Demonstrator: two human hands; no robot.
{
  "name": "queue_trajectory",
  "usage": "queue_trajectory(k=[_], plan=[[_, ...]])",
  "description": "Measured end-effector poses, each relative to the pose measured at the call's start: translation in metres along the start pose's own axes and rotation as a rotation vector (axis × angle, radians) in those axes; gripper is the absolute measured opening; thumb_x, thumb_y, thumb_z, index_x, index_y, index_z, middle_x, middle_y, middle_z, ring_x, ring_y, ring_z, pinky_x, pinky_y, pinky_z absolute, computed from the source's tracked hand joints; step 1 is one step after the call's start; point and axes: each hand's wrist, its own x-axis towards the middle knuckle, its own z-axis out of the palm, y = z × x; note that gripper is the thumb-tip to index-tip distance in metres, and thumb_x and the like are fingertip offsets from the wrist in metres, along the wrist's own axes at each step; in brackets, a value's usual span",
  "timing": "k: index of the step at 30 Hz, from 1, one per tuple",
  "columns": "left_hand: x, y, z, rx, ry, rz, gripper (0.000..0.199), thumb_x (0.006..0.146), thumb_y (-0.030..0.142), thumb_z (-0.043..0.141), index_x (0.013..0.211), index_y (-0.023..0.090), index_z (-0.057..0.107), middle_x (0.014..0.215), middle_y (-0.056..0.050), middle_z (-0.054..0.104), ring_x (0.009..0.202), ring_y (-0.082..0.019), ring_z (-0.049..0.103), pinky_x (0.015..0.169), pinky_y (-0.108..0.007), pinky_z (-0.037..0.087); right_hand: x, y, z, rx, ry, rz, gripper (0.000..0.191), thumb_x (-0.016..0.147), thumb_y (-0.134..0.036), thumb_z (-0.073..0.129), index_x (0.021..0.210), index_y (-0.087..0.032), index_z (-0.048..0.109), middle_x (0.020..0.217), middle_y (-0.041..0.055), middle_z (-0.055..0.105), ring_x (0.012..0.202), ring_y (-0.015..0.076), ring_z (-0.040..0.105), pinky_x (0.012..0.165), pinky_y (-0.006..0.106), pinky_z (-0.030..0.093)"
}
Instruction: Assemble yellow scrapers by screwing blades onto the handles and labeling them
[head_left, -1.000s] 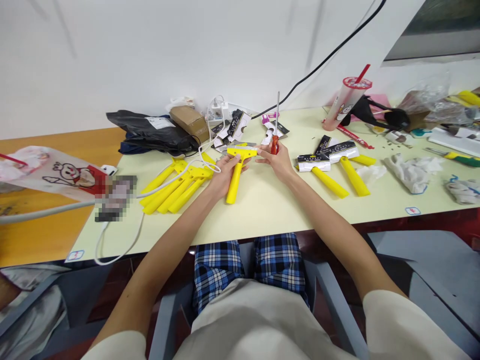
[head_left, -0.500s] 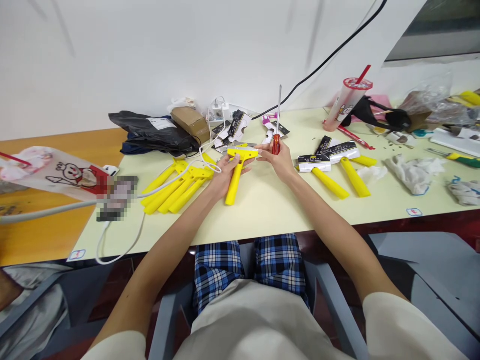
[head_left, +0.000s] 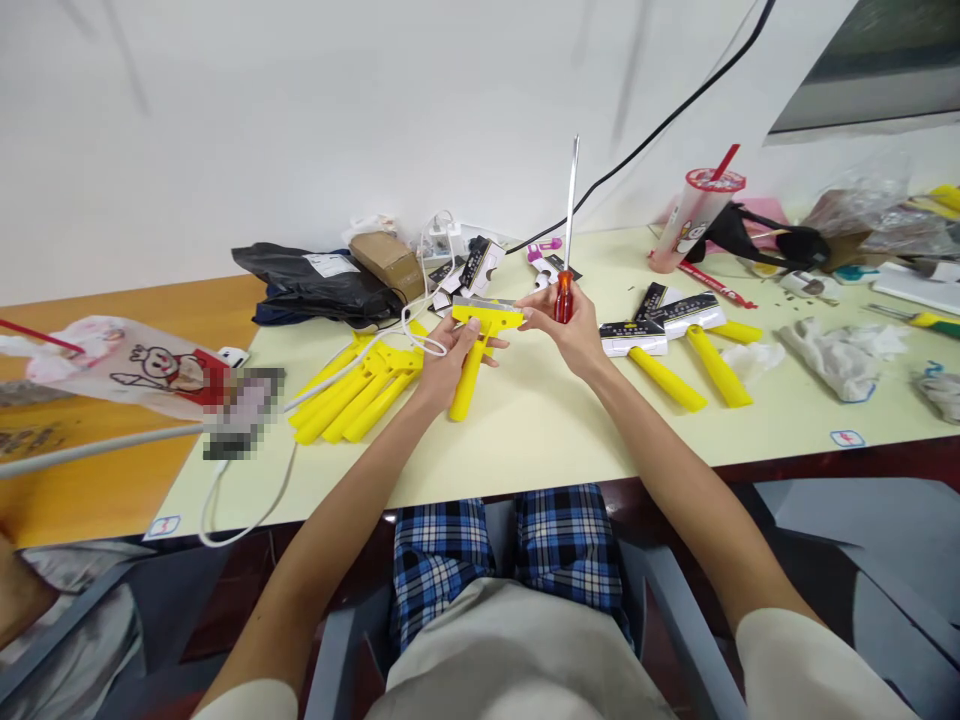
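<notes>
Worktop [head_left: 525, 445], pale cream, read left to right.

Well left of the left grip: a heap of yellow scrapers [head_left: 352, 400], a white cable [head_left: 360, 372] lying across them.

Left grip [head_left: 450, 362]: clenched round the neck of a yellow scraper [head_left: 469, 392], handle pointing toward the person, metal-edged head raised just above the fingers.

Right grip [head_left: 571, 335]: closed on a red-handled screwdriver [head_left: 564, 298], its thin steel shaft standing nearly upright. The fingertips [head_left: 529, 320] sit at the scraper head's right end; contact unclear.

Right of the right grip: more yellow scrapers [head_left: 667, 378], heads in black-and-white card sleeves. Beyond them, crumpled white gloves [head_left: 829, 360]. Behind and right of the grip, a plastic cup with red straw [head_left: 694, 215].
</notes>
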Motion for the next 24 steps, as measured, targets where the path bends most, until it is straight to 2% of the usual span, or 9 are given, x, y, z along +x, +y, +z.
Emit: queue_trajectory(k=[8, 13, 18, 24], plan=[[-0.003, 0.005, 0.001, 0.055, -0.005, 0.080, 0.054, 0.092, 0.060, 0.087, 0.124, 0.022, 0.066, 0.115, -0.010, 0.085, 0.089, -0.023, 0.086, 0.062, -0.027, 0.069, -0.005, -0.017, 0.006, -0.018, 0.007, -0.048, 0.066, 0.081, -0.063, 0.098, 0.093, -0.029, 0.042, 0.097, 0.0002, 0.079, 0.092, 0.0232, 0.081, 0.076, 0.044, 0.078], [-0.003, 0.006, 0.002, 0.072, 0.013, 0.086, 0.052, 0.091, 0.057, 0.089, 0.123, 0.021, 0.069, 0.113, -0.010, 0.086, 0.087, -0.024, 0.087, 0.058, -0.028, 0.068, -0.004, -0.017, 0.006, -0.031, 0.029, -0.006, 0.070, 0.075, -0.068, 0.100, 0.100, -0.029, 0.047, 0.093, -0.0022, 0.077, 0.089, 0.0229, 0.081, 0.076, 0.044, 0.078], [-0.004, 0.009, 0.003, 0.079, 0.047, 0.038, 0.057, 0.087, 0.057, 0.093, 0.125, 0.021, 0.071, 0.117, -0.011, 0.086, 0.096, -0.029, 0.088, 0.063, -0.029, 0.069, -0.004, -0.012, 0.006, -0.029, 0.085, 0.056, 0.073, 0.071, -0.068, 0.102, 0.099, -0.029, 0.046, 0.093, -0.0002, 0.079, 0.097, 0.0273, 0.083, 0.084, 0.047, 0.077], [-0.005, 0.009, 0.000, 0.037, 0.026, -0.030, 0.059, 0.083, 0.055, 0.097, 0.124, 0.020, 0.073, 0.126, -0.013, 0.085, 0.110, -0.034, 0.086, 0.074, -0.033, 0.072, -0.003, -0.005, 0.006, -0.042, 0.124, 0.112, 0.073, 0.069, -0.064, 0.104, 0.096, -0.030, 0.045, 0.092, -0.0010, 0.079, 0.096, 0.0273, 0.083, 0.085, 0.047, 0.076]])
